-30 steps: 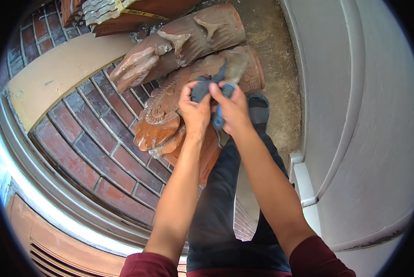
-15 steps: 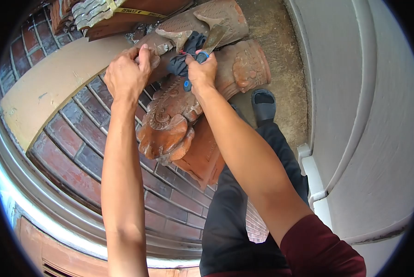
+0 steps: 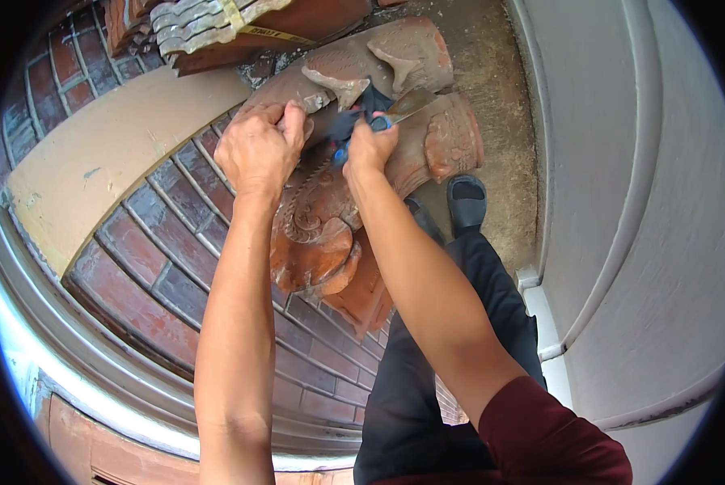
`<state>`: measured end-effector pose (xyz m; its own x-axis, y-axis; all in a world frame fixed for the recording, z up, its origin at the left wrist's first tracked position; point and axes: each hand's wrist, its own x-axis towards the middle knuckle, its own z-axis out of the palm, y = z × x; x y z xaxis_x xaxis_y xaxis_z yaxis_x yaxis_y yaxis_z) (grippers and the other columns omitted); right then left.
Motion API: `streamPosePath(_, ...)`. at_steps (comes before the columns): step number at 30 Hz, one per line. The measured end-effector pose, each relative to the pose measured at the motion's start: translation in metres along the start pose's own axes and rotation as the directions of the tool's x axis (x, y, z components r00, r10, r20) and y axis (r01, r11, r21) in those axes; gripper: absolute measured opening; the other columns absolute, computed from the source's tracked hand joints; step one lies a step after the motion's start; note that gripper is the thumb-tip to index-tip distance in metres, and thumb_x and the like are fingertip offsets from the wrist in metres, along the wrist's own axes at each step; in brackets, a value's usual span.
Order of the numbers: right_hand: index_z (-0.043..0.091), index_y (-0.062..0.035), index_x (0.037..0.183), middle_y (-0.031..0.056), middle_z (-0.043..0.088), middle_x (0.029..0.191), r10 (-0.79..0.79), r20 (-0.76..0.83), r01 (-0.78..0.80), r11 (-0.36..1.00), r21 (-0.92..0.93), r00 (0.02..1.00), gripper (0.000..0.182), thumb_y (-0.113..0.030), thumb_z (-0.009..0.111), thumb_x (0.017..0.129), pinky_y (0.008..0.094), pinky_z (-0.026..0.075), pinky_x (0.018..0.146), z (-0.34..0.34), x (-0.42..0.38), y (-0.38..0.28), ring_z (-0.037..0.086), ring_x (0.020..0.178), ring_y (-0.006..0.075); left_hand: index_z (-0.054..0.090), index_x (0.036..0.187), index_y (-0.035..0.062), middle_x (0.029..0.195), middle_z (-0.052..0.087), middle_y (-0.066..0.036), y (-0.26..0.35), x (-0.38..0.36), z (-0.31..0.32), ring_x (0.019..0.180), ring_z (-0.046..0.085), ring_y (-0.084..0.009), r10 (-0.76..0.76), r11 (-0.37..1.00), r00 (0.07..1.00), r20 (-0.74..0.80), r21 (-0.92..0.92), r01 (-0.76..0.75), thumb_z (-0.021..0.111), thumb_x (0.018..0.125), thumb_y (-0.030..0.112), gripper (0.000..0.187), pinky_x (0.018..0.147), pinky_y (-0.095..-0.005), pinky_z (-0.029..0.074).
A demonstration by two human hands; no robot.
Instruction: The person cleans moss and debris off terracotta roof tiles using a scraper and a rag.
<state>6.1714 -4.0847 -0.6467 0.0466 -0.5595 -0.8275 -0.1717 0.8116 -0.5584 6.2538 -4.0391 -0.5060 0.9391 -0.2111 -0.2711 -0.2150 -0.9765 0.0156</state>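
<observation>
My right hand (image 3: 370,147) is wrapped round the blue-and-black handle of a putty knife (image 3: 413,103), whose flat, stained blade points up and to the right. Bunched dark cloth (image 3: 344,124), perhaps a glove, is at the same hand, partly blurred. To the left, my left hand (image 3: 259,149) is closed, thumb up, at the edge of a long terracotta ornament (image 3: 346,61) with raised fins; what its fingers grip is hidden. Below both hands lies a second carved terracotta piece (image 3: 310,242) with scroll relief and a rounded end.
A strapped stack of tiles (image 3: 241,36) stands at the top. A curved beige band (image 3: 128,137) crosses the brick-patterned tiles (image 3: 148,250) on the left. A grey wall (image 3: 645,202) rises on the right. My shoe (image 3: 466,202) is on the concrete strip.
The whole view has shifted, with the terracotta pieces now further right and lower. Both hands moved along with it; the putty knife's blade has tilted from steeply upward to more rightward.
</observation>
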Motion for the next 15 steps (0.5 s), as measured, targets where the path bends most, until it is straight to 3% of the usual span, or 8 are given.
streamPosePath(1, 0.048, -0.0038, 0.104, 0.0109, 0.059, 0.098, -0.095, -0.073, 0.084, 0.987, -0.138, 0.993, 0.028, 0.0, 0.067, 0.082, 0.0318, 0.05, 0.069, 0.006, 0.018, 0.015, 0.059, 0.079, 0.0178, 0.077, 0.085, 0.0129, 0.089, 0.072, -0.01, 0.0, 0.0, 0.0, 0.086, 0.068, -0.0309, -0.001, 1.0, 1.0, 0.004, 0.002, 0.001, 0.057, 0.086, 0.041, 0.034, 0.077, -0.0426, 0.053)
streamPosePath(4, 0.051, -0.0008, 0.105, 0.0152, 0.06, 0.103, -0.05, -0.123, 0.023, 0.977, -0.211, 0.991, 0.028, -0.004, 0.069, 0.084, 0.0331, 0.049, 0.075, 0.01, 0.014, 0.01, 0.061, 0.086, 0.0201, 0.076, 0.089, 0.0121, 0.094, 0.071, -0.013, -0.004, 0.0, -0.001, 0.09, 0.067, -0.0332, 0.009, 1.0, 1.0, 0.018, -0.026, -0.008, 0.056, 0.087, 0.042, 0.036, 0.081, -0.043, 0.052)
streamPosePath(5, 0.05, -0.0011, 0.105, 0.0138, 0.06, 0.102, 0.121, -0.01, -0.121, 0.984, -0.13, 0.993, 0.03, -0.001, 0.07, 0.082, 0.0313, 0.05, 0.076, -0.001, 0.005, -0.002, 0.061, 0.086, 0.0194, 0.076, 0.089, 0.0117, 0.094, 0.071, -0.013, -0.005, -0.001, 0.001, 0.091, 0.067, -0.0326, 0.002, 0.999, 1.0, 0.017, -0.032, -0.002, 0.056, 0.087, 0.041, 0.035, 0.081, -0.0426, 0.052)
streamPosePath(8, 0.049, -0.0026, 0.105, 0.0121, 0.059, 0.101, 0.17, 0.142, -0.152, 0.979, -0.133, 0.975, 0.035, 0.003, 0.072, 0.078, 0.0292, 0.05, 0.075, -0.028, -0.032, -0.034, 0.061, 0.085, 0.0187, 0.077, 0.087, 0.0107, 0.094, 0.072, -0.01, -0.006, 0.0, 0.002, 0.092, 0.067, -0.029, 0.023, 0.998, 1.0, -0.018, -0.051, -0.023, 0.057, 0.086, 0.039, 0.034, 0.081, -0.0409, 0.053)
streamPosePath(11, 0.048, -0.0033, 0.105, 0.0102, 0.059, 0.102, -0.195, 0.198, 0.203, 0.979, -0.019, 0.961, 0.04, 0.004, 0.075, 0.076, 0.0281, 0.05, 0.074, -0.028, -0.046, -0.053, 0.061, 0.085, 0.0176, 0.077, 0.087, 0.0116, 0.094, 0.072, -0.008, -0.008, 0.002, 0.002, 0.09, 0.068, -0.0282, 0.03, 0.999, 0.998, -0.051, -0.029, -0.032, 0.058, 0.086, 0.039, 0.033, 0.08, -0.0418, 0.053)
streamPosePath(14, 0.048, -0.0024, 0.106, 0.0131, 0.056, 0.103, -0.362, 0.298, 0.422, 0.891, -0.166, 0.883, 0.046, 0.0, 0.079, 0.072, 0.0336, 0.049, 0.08, -0.006, -0.04, -0.063, 0.06, 0.091, 0.0236, 0.076, 0.084, 0.0128, 0.092, 0.072, -0.009, -0.006, 0.002, -0.002, 0.101, 0.065, -0.0298, -0.058, 0.997, 0.996, 0.071, -0.04, 0.061, 0.057, 0.084, 0.041, 0.034, 0.079, -0.0496, 0.052)
streamPosePath(15, 0.045, 0.0003, 0.108, 0.0181, 0.052, 0.104, -0.585, 0.351, 0.681, 0.599, -0.421, 0.731, 0.055, -0.002, 0.081, 0.066, 0.0415, 0.045, 0.09, 0.001, -0.026, -0.052, 0.056, 0.099, 0.0338, 0.076, 0.084, 0.0127, 0.092, 0.072, -0.009, -0.007, 0.001, -0.001, 0.101, 0.065, -0.03, -0.053, 0.997, 0.997, 0.065, -0.046, 0.056, 0.057, 0.084, 0.041, 0.034, 0.079, -0.0496, 0.052)
